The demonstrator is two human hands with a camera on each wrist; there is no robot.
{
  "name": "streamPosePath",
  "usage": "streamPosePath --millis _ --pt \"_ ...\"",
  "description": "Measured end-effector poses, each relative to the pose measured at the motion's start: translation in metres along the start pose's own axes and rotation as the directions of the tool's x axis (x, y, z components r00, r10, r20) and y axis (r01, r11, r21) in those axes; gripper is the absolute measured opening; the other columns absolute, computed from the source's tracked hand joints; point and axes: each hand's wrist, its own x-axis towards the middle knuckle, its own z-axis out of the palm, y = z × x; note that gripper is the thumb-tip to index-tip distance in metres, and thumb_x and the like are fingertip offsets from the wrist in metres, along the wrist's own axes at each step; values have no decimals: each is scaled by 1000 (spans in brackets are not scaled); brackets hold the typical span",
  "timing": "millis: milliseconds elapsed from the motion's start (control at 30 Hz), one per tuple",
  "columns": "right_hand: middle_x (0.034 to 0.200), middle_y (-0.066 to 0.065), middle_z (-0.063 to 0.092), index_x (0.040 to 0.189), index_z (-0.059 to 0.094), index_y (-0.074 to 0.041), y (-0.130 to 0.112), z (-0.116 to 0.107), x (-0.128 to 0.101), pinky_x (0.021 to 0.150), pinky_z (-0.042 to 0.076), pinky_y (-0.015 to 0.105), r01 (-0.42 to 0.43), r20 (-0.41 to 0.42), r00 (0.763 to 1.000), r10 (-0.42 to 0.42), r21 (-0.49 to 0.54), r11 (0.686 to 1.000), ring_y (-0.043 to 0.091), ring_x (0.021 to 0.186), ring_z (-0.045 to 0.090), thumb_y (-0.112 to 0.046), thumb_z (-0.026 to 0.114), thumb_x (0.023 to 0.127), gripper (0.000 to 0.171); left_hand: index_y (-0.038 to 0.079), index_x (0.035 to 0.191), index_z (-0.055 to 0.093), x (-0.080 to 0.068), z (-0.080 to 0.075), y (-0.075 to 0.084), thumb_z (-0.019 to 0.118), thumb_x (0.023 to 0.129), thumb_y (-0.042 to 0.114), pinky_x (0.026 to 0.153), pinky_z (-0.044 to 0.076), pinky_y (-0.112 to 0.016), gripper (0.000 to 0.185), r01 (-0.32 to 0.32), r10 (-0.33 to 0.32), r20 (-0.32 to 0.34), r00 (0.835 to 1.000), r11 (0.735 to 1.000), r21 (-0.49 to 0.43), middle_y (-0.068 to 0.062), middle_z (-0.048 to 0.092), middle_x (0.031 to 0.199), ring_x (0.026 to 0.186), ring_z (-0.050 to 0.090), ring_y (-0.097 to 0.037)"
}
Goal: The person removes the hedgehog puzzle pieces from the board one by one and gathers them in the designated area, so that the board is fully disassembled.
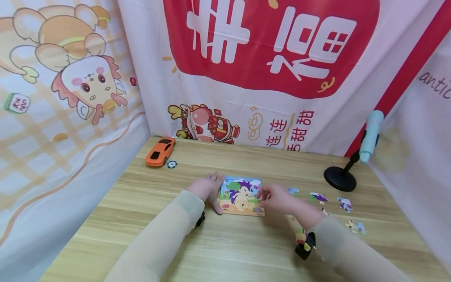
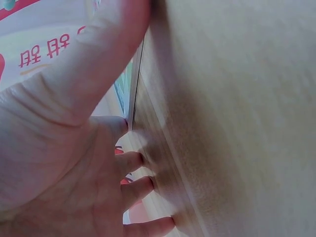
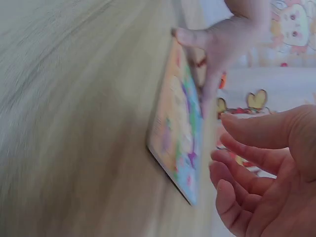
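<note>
A small framed picture puzzle (image 1: 241,196) with a purple-and-yellow cartoon animal lies flat on the wooden table (image 1: 229,243). My left hand (image 1: 210,188) rests open at the puzzle's left edge, its thumb along the frame and its straight fingers on the table. In the left wrist view this hand (image 2: 98,148) presses against the wood. My right hand (image 1: 273,197) hovers at the puzzle's right edge with loosely curled fingers and holds nothing. In the right wrist view the right hand (image 3: 261,168) sits just off the puzzle (image 3: 180,123).
Several loose puzzle pieces (image 1: 318,197) lie scattered to the right, and one (image 1: 299,234) lies under my right forearm. An orange toy car (image 1: 160,151) and a small round chip (image 1: 171,164) sit at the back left. A black-based stand (image 1: 340,178) is at the back right. Printed cloth backdrops (image 1: 246,78) enclose the table.
</note>
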Motion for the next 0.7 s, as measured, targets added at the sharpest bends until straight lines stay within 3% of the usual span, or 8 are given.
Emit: streamPosePath --millis 367,700 --pt "83 8 57 110 64 -6 -1 41 26 62 46 32 -11 8 1000 11 34 999 20 72 52 -13 86 77 41 25 160 12 2 0 0 88 51 57 115 18 -57 137 10 -10 2 1000 1000 0 -9 3 165 149 6 -33" --pt "80 5 56 99 61 -10 -1 46 30 61 45 32 -70 10 998 70 21 997 20 71 52 -14 88 75 37 23 160 13 0 1 0 88 52 57 115 19 -55 137 -7 7 -10 1000 1000 21 -10 5 165 149 7 -33"
